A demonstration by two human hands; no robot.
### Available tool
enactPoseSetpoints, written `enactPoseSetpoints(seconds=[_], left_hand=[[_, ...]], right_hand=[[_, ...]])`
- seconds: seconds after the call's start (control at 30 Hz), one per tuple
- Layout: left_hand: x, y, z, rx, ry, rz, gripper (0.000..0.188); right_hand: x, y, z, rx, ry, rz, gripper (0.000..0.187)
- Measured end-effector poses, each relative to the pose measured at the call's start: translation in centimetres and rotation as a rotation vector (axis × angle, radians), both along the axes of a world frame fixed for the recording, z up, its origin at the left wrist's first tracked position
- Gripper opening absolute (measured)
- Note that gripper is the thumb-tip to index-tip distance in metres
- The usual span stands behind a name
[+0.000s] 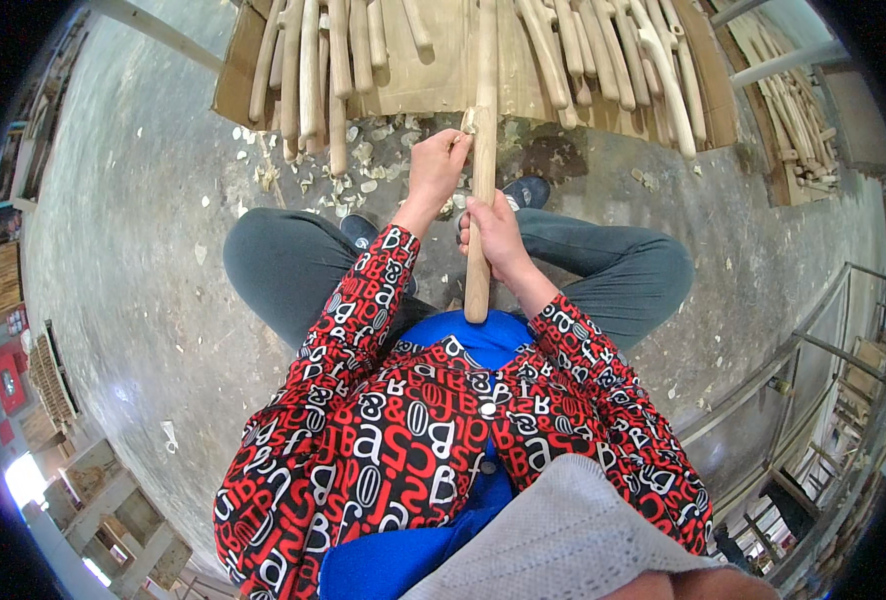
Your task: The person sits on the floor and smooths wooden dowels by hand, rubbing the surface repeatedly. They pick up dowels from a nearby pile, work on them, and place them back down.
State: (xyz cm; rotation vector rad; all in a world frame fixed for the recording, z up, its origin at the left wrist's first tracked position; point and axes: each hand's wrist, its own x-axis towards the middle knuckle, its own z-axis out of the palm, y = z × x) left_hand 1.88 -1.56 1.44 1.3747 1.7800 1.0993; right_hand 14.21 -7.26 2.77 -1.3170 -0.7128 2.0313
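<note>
A long, smooth, pale wooden stick (pixel 484 150) runs from near my lap away toward the cardboard. Its rounded near end rests against my blue garment. My right hand (pixel 495 238) is wrapped round the lower part of the stick. Higher up, my left hand (pixel 437 168) is closed in a pinch at the stick's left side. A small pale scrap (pixel 469 121) shows at its fingertips, pressed against the wood; its kind is too small to tell. The stick's far end runs out of the picture at the top.
Many wooden sticks (pixel 339 90) lie on a brown cardboard sheet (pixel 403 100), with another group (pixel 628 55) at its right. Pale crumpled scraps (pixel 363 155) litter the concrete floor. A metal-framed rack (pixel 798 345) stands at the right; more sticks (pixel 793 120) are stacked far right.
</note>
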Motion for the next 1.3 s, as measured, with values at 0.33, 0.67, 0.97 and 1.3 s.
enactPoseSetpoints(seconds=[0.33, 0.67, 0.97, 1.3], left_hand=[[0.3, 0.4, -0.7, 0.193, 0.294, -0.012, 0.015], [-0.5, 0.7, -0.8, 0.186, 0.185, -0.012, 0.017], [-1.6, 1.1, -2.0, 0.019, -0.503, -0.05, 0.02], [0.1, 0.3, -0.6, -0.09, -0.2, 0.004, 0.028]], right_hand=[[0.0, -0.3, -0.6, 0.067, -0.091, 0.032, 0.022], [0.4, -0.1, -0.3, -0.006, 0.005, 0.015, 0.021], [0.6, 0.1, 0.6, -0.095, 0.17, -0.005, 0.021], [1.0, 0.3, -0.2, -0.098, 0.139, -0.04, 0.026]])
